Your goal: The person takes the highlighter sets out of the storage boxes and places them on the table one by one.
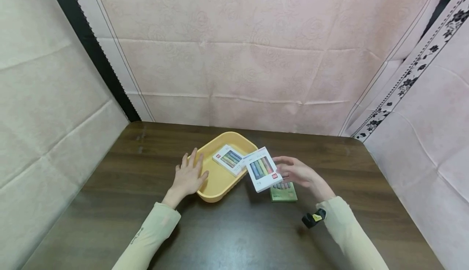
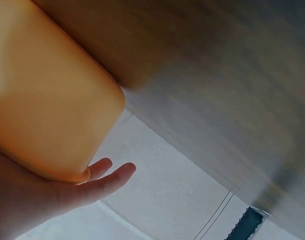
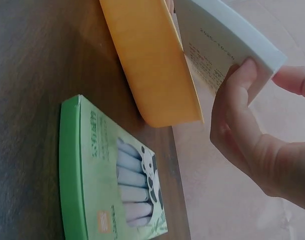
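Note:
My right hand (image 1: pixel 298 174) pinches a white chalk box (image 1: pixel 261 170) by its edge, tilted above the right rim of a yellow plastic basket (image 1: pixel 210 180). Coloured sticks show through the box's window, and its printed back (image 3: pixel 212 45) faces the right wrist camera. Inside the basket lies a second white chalk box (image 1: pixel 229 159), its right corner hidden by the held one. My left hand (image 1: pixel 187 177) rests on the basket's left rim with fingers spread. Below the right hand, a green chalk box (image 3: pixel 100 175) with a panda picture lies flat on the table.
The brown wooden table (image 1: pixel 234 237) carries the basket near its far edge. Pale cloth (image 1: pixel 234 70) hangs behind the table and along both sides. A black device (image 1: pixel 313 218) is strapped at the right wrist.

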`<action>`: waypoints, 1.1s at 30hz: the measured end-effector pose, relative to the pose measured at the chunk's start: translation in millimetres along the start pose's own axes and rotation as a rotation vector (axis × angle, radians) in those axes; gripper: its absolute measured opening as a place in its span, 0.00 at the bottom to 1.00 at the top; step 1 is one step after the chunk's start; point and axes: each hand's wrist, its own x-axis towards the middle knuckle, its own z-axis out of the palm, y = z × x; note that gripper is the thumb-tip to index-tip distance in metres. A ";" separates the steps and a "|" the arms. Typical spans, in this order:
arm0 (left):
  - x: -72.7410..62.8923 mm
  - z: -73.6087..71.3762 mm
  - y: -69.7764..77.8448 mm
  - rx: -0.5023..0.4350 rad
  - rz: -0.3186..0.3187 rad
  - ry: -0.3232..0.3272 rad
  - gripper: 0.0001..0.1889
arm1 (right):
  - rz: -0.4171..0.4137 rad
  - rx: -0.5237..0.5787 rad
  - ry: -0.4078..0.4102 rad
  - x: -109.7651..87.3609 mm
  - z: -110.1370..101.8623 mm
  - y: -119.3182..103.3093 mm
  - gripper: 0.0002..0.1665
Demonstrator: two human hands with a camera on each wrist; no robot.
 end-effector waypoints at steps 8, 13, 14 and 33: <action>3.2 2.0 -0.2 0.012 -0.024 -0.021 0.34 | -0.012 0.027 -0.006 -10.4 -10.4 5.6 0.29; 3.1 1.8 -0.3 0.027 -0.024 -0.023 0.33 | -0.004 0.030 0.011 -16.9 -14.8 8.2 0.30; 3.0 1.7 -0.2 0.027 -0.025 -0.022 0.33 | -0.005 0.032 0.010 -18.1 -15.4 8.4 0.30; 1.4 1.1 0.4 0.022 -0.028 -0.009 0.33 | -0.006 0.065 0.016 -34.8 -21.4 15.0 0.27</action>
